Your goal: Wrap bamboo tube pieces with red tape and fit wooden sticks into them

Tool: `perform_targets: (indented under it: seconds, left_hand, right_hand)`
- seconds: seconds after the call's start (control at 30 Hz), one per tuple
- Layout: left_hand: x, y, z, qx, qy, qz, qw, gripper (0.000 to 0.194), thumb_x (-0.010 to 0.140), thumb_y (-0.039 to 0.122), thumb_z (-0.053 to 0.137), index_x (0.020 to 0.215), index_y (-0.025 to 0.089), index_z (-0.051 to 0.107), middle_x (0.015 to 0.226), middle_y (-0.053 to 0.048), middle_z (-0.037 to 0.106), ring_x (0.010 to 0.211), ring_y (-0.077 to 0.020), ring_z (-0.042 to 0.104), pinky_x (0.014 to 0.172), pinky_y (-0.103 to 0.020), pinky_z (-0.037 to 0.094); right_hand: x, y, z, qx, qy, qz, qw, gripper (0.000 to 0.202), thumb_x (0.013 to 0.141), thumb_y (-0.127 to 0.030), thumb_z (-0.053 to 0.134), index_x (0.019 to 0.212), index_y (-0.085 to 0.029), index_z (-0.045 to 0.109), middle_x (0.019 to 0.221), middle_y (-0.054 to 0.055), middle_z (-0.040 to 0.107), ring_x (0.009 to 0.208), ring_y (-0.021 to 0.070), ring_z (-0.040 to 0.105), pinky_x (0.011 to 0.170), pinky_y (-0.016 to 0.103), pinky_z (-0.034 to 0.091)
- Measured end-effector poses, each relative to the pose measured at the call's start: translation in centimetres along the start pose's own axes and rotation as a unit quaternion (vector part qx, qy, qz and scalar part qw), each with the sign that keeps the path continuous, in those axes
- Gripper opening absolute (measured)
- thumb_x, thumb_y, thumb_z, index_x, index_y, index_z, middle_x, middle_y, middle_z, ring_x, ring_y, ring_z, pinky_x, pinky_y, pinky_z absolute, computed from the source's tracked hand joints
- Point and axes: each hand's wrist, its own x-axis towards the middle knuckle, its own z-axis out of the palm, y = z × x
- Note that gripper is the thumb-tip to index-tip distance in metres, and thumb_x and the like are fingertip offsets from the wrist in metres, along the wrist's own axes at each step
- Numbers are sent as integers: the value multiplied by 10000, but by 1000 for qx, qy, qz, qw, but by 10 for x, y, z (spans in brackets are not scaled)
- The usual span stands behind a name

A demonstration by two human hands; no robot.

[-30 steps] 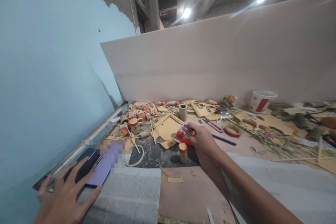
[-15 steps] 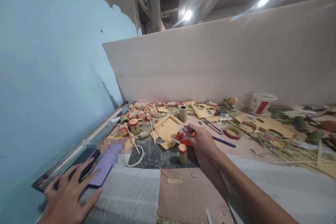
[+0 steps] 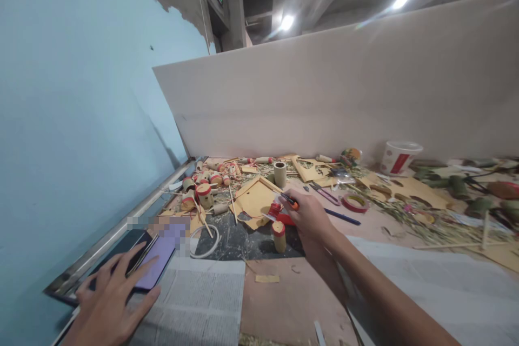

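while the right hand [image 3: 310,216] pinches a slim orange-and-black tool [image 3: 294,205] beside the yellow board [image 3: 253,200], the left hand [image 3: 109,300] is spread wide at the purple slab [image 3: 156,267]; a light, steady grip probably guides the tool best.

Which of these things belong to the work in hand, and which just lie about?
Likely in use:
orange-and-black tool, in the right hand
red object beside it

Seemingly lying about:
white-and-red cup
tape roll
dark stick
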Motion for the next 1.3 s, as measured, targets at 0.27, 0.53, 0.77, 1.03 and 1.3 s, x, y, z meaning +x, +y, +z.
perform_targets:
  seconds: [0.27, 0.53, 0.77, 1.03, 1.3]
  left_hand:
    - [2, 7, -18, -37, 14, -4, 999, 558, 851, 458, 457, 1370, 300, 587, 1465, -83, 485, 1277, -360, 437, 1028, -525, 360]
    - [5, 18, -21, 14, -12, -15, 1000, 393, 858, 379, 480, 1154, 340, 736, 1440, -74, 533, 1268, -365, 453, 972, -570, 377]
    - [5, 1, -19, 9, 17, -17, 1000, 382, 864, 380, 469, 1082, 306, 773, 1423, -95, 540, 1236, -392, 482, 961, -581, 402]
    - [-14, -4, -27, 42, 16, -7, 999, 364, 828, 420, 475, 989, 336, 790, 1377, -50, 584, 1252, -375, 465, 988, -570, 367]
    - [-9, 5, -23, 26, 0, -8, 1000, 408, 848, 385, 462, 1126, 325, 755, 1431, -64, 555, 1252, -365, 462, 960, -558, 380]
  right_hand:
    - [1, -2, 0, 4, 2, -3, 1000, 239, 961, -382, 471, 903, -244, 657, 822, 52, 746, 730, 215, 650, 639, 268, 368]
    - [0, -4, -4, 5, 1, -11, 1000, 239, 963, -375, 471, 896, -240, 656, 814, 55, 745, 729, 215, 643, 625, 268, 355]
    - [0, -8, -7, 6, 6, -13, 1000, 228, 957, -366, 484, 866, -238, 649, 827, 62, 744, 755, 219, 643, 628, 268, 353]
    - [1, -7, -5, 18, 4, -13, 1000, 247, 956, -383, 477, 848, -235, 642, 814, 62, 737, 761, 218, 646, 653, 270, 373]
    - [0, -3, 0, -13, 9, -9, 1000, 250, 952, -397, 477, 860, -241, 650, 746, 53, 710, 679, 215, 611, 583, 266, 311]
